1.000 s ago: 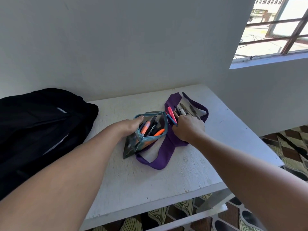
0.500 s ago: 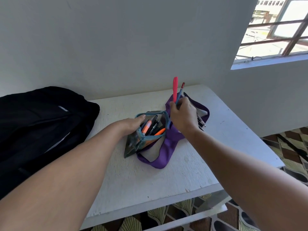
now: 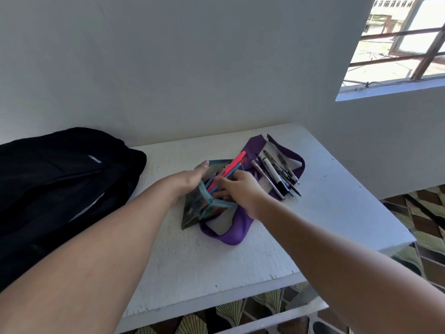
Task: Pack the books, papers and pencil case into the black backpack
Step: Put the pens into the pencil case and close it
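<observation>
Pinching pens (image 3: 230, 171) into pencil case (image 3: 204, 206), right hand (image 3: 237, 189); table edge (image 3: 216, 307) well apart.

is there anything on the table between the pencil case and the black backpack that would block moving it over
Nothing visible does. The strip of white table between the pencil case and the black backpack is bare. Only the left hand, holding the case open, lies on that side; the loose pens lie on the opposite side.

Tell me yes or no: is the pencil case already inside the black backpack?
No, the pencil case sits open on the white table, beside the backpack.
</observation>
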Motion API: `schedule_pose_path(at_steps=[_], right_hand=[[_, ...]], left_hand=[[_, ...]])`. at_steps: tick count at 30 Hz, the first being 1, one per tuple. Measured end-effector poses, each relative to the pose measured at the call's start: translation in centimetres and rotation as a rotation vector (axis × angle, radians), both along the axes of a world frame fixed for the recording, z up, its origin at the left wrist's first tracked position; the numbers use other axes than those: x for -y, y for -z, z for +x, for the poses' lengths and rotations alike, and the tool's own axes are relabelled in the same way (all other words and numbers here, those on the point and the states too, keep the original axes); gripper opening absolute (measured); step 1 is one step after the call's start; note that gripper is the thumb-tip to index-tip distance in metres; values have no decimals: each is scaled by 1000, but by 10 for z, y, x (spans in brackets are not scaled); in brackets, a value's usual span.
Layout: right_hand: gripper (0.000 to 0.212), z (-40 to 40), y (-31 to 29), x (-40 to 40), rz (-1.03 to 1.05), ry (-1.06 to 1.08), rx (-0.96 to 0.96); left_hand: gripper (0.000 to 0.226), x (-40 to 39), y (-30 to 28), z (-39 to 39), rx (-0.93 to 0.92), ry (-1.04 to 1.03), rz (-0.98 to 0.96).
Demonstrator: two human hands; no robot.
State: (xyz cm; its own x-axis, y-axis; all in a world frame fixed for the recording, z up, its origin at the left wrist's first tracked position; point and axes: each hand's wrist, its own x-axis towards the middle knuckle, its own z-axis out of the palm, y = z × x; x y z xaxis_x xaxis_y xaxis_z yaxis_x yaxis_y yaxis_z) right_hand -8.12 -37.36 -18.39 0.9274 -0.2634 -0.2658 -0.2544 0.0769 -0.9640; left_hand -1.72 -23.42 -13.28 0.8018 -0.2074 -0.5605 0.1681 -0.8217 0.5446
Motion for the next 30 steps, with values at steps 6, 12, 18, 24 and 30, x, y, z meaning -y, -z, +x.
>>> schedule_pose_path(at_steps=[6, 12, 18, 24, 30], right_hand=[[21, 0, -4, -5, -253, -149, -12], [26, 11, -4, 1, -39, 110, -48], [18, 12, -3, -5, -227, -56, -134], [78, 19, -7, -9, -202, -18, -56], [71, 30, -10, -2, -428, -138, -150]], left_hand=[[89, 1, 2, 1, -23, -20, -30], [87, -1, 2, 2, -47, 10, -51], [79, 2, 1, 5, 13, -70, -175], [63, 6, -3, 5, 144, -27, -237], [62, 17, -2, 12, 122, 45, -159]])
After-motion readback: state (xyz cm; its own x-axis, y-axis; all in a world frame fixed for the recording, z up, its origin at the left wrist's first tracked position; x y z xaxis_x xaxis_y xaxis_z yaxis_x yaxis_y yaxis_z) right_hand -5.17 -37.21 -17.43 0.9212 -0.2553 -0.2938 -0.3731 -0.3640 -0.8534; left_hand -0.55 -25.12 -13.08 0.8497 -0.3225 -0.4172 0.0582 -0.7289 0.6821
